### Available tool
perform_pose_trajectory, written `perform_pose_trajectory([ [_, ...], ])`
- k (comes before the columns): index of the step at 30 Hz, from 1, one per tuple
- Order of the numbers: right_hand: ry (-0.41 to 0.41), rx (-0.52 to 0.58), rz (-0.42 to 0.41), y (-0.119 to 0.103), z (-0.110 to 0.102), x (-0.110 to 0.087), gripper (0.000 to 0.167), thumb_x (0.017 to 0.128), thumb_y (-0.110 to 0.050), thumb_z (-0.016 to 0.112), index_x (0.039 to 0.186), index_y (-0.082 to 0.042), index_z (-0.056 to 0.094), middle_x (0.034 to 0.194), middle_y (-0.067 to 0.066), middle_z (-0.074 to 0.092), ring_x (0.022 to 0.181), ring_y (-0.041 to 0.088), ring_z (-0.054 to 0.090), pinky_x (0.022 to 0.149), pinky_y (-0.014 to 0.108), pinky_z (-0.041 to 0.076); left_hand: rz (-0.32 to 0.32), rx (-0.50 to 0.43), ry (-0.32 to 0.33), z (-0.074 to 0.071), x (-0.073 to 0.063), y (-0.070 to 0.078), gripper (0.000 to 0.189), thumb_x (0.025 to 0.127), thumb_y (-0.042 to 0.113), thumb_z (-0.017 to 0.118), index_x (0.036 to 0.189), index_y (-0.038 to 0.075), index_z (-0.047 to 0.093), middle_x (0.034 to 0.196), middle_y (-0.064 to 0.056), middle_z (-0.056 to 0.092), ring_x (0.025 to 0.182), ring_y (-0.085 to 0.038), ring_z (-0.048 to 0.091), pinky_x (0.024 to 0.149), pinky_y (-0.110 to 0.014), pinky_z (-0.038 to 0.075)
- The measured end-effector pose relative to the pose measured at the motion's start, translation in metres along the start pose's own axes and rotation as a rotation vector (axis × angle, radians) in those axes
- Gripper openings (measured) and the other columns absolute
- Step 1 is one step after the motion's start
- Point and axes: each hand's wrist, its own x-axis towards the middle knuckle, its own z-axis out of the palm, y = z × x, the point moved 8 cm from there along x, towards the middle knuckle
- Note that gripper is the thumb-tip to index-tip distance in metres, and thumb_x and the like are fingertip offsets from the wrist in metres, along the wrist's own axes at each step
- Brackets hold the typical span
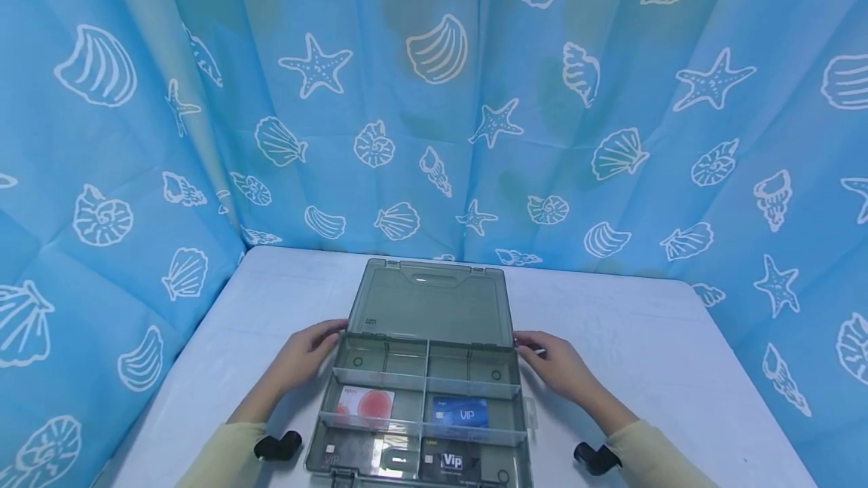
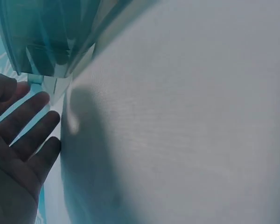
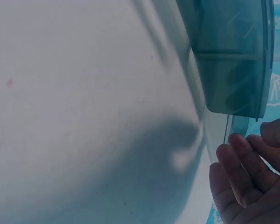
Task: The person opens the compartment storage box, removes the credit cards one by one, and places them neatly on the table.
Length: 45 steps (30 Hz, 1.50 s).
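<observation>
A translucent grey-green compartment box lies on the table, its lid folded back flat behind it. In the middle row sit a white-and-red card and a blue VIP card. The front row holds a dark card at left and a black Vip card at right. My left hand is at the box's left side near the hinge, fingertips by the lid's edge. On the opposite side my right hand mirrors it. Both hands have loose fingers; whether the fingertips touch the box is unclear.
A white-covered table extends to both sides of the box. Blue shell-patterned curtains hang behind and at the sides. Black wrist devices show on the left and right forearms.
</observation>
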Motion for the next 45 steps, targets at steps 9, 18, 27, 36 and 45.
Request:
perform_pose_trajectory([
  [9, -0.002, 0.020, -0.005, -0.010, -0.010, -0.012, 0.033, 0.104, -0.017, 0.060, 0.135, -0.008, 0.064, 0.126, 0.007, 0.070, 0.118, 0.027, 0.065, 0.094, 0.044, 0.058, 0.046, -0.005, 0.048, -0.004, -0.013, 0.013, 0.032, 0.105, 0.020, 0.058, 0.134, 0.007, 0.064, 0.134, -0.014, 0.063, 0.127, -0.035, 0.059, 0.111, -0.054, 0.046],
  [18, -0.015, 0.008, 0.006, -0.019, -0.013, -0.024, 0.031, 0.102, -0.014, 0.062, 0.133, -0.009, 0.066, 0.125, 0.005, 0.071, 0.112, 0.023, 0.067, 0.090, 0.039, 0.060, 0.071, -0.022, 0.032, -0.005, -0.027, 0.025, 0.041, 0.099, 0.025, 0.069, 0.136, 0.008, 0.061, 0.134, -0.012, 0.059, 0.121, -0.033, 0.061, 0.106, -0.053, 0.051],
  [27, -0.043, 0.050, 0.008, -0.028, -0.019, -0.034, 0.031, 0.102, -0.012, 0.062, 0.133, -0.009, 0.066, 0.119, 0.002, 0.073, 0.110, 0.022, 0.068, 0.089, 0.040, 0.060, 0.013, 0.013, -0.019, -0.002, -0.041, 0.031, 0.054, 0.094, 0.036, 0.074, 0.139, 0.009, 0.059, 0.140, -0.012, 0.055, 0.124, -0.033, 0.058, 0.104, -0.052, 0.053],
  [36, -0.148, 0.130, -0.030, -0.048, -0.018, -0.045, 0.032, 0.102, -0.012, 0.061, 0.133, -0.003, 0.064, 0.120, 0.010, 0.072, 0.108, 0.022, 0.068, 0.086, 0.028, 0.059, -0.029, 0.024, -0.071, 0.000, -0.057, 0.031, 0.068, 0.089, 0.045, 0.078, 0.144, 0.011, 0.056, 0.147, -0.011, 0.052, 0.131, -0.035, 0.054, 0.103, -0.052, 0.054],
  [45, -0.244, 0.204, -0.045, -0.063, -0.013, -0.055, 0.034, 0.103, -0.016, 0.062, 0.133, 0.000, 0.063, 0.120, 0.013, 0.072, 0.108, 0.024, 0.069, 0.087, 0.031, 0.061, -0.040, 0.009, -0.123, 0.007, -0.065, 0.031, 0.076, 0.083, 0.043, 0.084, 0.147, 0.014, 0.054, 0.153, -0.010, 0.047, 0.139, -0.037, 0.047, 0.105, -0.053, 0.052],
])
